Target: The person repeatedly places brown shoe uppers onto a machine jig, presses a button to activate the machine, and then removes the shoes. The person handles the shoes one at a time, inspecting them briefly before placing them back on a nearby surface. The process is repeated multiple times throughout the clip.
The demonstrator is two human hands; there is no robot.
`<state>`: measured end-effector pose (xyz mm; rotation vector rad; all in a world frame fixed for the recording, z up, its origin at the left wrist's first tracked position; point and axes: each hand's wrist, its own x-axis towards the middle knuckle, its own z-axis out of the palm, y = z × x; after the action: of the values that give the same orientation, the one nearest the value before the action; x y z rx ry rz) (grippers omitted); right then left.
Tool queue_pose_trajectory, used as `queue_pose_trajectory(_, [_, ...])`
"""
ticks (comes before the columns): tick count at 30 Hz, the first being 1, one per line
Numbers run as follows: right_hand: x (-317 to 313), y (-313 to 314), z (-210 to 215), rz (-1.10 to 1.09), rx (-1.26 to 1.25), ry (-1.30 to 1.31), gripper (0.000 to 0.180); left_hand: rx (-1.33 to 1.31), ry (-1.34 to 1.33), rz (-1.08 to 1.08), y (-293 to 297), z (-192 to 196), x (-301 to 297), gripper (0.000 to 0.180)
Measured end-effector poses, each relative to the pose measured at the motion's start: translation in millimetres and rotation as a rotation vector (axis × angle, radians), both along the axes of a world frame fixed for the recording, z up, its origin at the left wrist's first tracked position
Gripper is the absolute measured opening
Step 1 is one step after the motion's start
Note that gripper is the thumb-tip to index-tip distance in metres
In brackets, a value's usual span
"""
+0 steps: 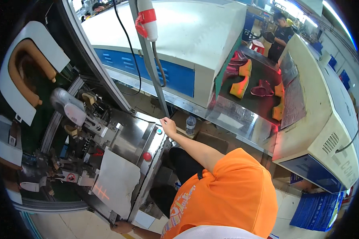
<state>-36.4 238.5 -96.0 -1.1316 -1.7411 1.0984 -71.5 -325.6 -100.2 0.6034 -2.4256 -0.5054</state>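
My right hand [168,126] is at the far corner of the steel machine table [128,134], fingers curled, beside a blue-green push button [159,131]. What it holds, if anything, is hidden. My left hand [123,227] curls in at the table's near corner, by a small metal bracket [113,216]; its fingertips do not show. Between the hands lies an irregular white sheet [119,179] with orange-red light lines on it. A red mushroom button [147,156] stands on the table's edge. Beyond the sheet, a shoe-shaped form [69,106] sits in the machine's clamps.
A tan U-shaped padded tube [24,51] hangs inside the machine frame. Along the right, a conveyor [247,105] carries dark red shoe uppers and yellow-orange soles between two large white housings. A plastic bottle [190,124] stands below. Blue crates [317,211] are stacked behind; another person [281,38] stands beyond.
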Motion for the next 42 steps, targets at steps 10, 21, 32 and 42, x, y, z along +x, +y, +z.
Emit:
queue_pose_trajectory(10, [2,2,3,0.019,-0.053,0.000,0.027,-0.082,-0.141,0.173,22,21,-1,0.026])
queue_pose_trajectory(21, [2,3,-1,0.002,-0.052,-0.009,0.027,-0.112,-0.042,0.061,17,24,-2,0.026])
queue_pose_trajectory(32, [29,12,-16,-0.071,-0.041,0.046,0.028,-0.127,-0.005,0.017,26,24,7,0.027])
queue_pose_trajectory(42, [355,134,-11,-0.913,0.487,-0.138,0.026,-0.225,0.080,-0.081,38,30,4,0.027])
